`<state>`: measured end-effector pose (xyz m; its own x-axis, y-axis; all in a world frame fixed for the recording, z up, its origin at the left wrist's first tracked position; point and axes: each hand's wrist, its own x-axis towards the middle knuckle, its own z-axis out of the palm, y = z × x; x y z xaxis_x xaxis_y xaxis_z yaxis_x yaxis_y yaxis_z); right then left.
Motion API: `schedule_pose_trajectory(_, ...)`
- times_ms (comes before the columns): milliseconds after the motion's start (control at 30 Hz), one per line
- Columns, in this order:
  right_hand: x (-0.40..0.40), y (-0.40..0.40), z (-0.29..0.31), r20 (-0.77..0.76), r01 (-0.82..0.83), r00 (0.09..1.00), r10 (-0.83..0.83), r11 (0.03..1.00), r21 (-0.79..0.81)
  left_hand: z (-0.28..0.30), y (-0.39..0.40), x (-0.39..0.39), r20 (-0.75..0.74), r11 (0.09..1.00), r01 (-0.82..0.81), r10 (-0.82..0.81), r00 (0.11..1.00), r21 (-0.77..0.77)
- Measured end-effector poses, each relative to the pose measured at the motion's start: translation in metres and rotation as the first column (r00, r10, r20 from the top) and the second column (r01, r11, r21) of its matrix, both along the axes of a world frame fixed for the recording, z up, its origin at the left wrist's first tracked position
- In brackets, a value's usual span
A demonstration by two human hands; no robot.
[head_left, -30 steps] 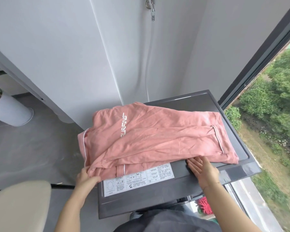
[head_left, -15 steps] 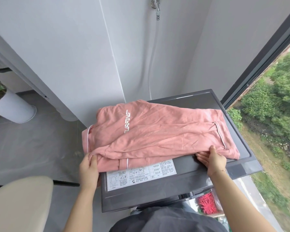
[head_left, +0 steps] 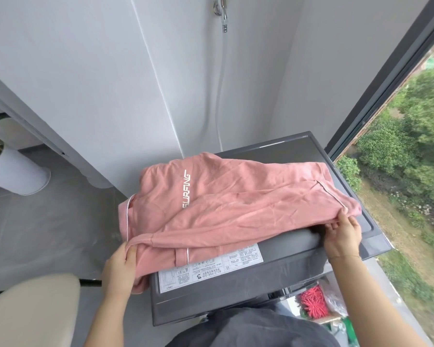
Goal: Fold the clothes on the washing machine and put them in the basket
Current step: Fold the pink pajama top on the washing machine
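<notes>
A pink garment point(head_left: 236, 201) with white piping and the word SURFING printed on it lies folded across the top of the dark grey washing machine point(head_left: 286, 261). My left hand point(head_left: 120, 264) grips its near left corner, which hangs off the machine's left side. My right hand point(head_left: 341, 234) pinches the near right corner and holds that edge lifted a little off the lid. The basket is not in view.
A white wall corner with a tap and hose point(head_left: 222, 18) rises behind the machine. A window point(head_left: 398, 108) runs along the right. A beige rounded object point(head_left: 30, 311) sits at lower left, a white cylinder point(head_left: 18, 171) on the floor at left, red items point(head_left: 313, 303) below the machine.
Both hands went from resting at the garment's near edge to gripping its two near corners. The near edge now rises off the lid, and the right corner has bunched up.
</notes>
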<state>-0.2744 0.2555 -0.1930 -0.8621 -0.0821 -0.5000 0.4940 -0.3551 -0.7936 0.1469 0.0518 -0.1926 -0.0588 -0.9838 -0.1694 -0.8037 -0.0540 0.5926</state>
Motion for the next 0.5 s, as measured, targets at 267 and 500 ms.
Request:
schedule_pose_trajectory(267, -0.003, -0.003, -0.013, -0.141, 0.054, 0.989, 0.045, 0.778, 0.626, 0.005, -0.002, -0.02, 0.212, 0.98, 0.033, -0.076, 0.974, 0.198)
schedule_pose_trajectory(500, 0.008, -0.025, 0.016, -0.474, 0.04, 0.727, 0.496, 0.659, 0.751, 0.05, 0.001, -0.097, 0.123, 0.92, 0.332, -0.312, 0.942, -0.209)
